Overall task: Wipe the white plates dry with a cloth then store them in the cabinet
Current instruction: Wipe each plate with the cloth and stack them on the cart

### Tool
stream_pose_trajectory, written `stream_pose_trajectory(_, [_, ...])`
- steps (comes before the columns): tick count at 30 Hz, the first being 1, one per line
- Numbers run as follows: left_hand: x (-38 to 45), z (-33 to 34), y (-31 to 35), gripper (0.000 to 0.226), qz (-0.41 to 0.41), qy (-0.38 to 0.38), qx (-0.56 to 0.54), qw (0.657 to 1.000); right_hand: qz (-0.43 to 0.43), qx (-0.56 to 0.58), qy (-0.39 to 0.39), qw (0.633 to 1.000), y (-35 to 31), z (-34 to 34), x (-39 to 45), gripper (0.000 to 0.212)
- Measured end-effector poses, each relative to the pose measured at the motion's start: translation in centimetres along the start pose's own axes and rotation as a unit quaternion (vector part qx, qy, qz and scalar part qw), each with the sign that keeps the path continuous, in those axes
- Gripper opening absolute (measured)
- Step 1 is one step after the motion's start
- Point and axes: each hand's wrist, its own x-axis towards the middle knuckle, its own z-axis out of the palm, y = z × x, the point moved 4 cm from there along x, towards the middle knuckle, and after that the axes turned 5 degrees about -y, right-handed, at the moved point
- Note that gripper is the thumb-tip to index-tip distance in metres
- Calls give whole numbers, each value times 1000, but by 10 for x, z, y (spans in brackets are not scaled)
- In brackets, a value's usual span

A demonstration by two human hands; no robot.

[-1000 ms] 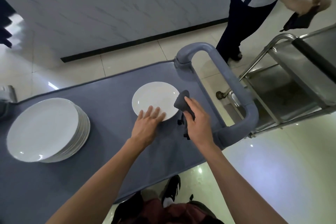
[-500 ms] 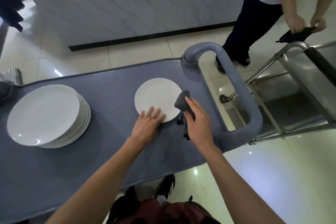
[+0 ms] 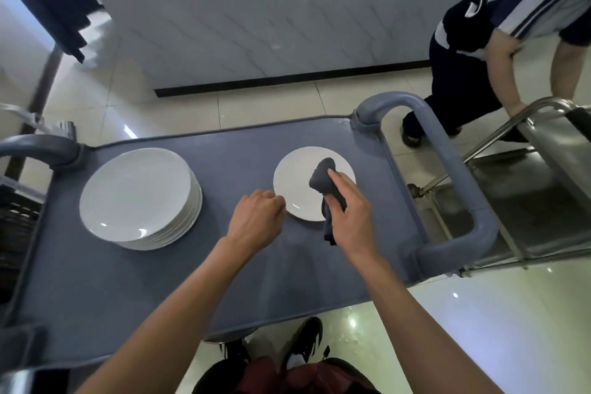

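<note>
A single white plate lies flat on the grey cart top, right of centre. My right hand grips a dark grey cloth and presses its bunched end onto the plate's right half. My left hand sits at the plate's left rim with its fingers curled under; whether they pinch the rim is hidden. A stack of several white plates stands on the cart's left part.
The cart's grey handle loops along its right end. A steel trolley stands just beyond it, with another person bent over its rail. A marble wall and tiled floor lie behind. My shoes show below the cart's near edge.
My right hand moved the cloth from the plate's right rim onto its surface. My left hand went from flat fingers on the near rim to curled fingers at the left rim. The camera swung right.
</note>
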Motion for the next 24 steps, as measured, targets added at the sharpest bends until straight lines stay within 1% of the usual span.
stream_pose_trajectory(10, [-50, -80, -78, 25, -62, 91, -33, 993, -73, -22, -10, 997, -74, 74, 13, 47])
stream_pose_trajectory(16, [-93, -104, -148, 23, -150, 123, -52, 980, -90, -2, -59, 994, -121, 125, 15, 46])
stream_pose_trajectory(19, [-112, -117, -187, 26, -200, 152, -67, 966, -111, 10, -79, 991, -147, 151, 21, 45])
stream_pose_trajectory(24, [-144, -129, -245, 34, -305, 181, -120, 927, -163, 24, -104, 981, -188, 192, 22, 44])
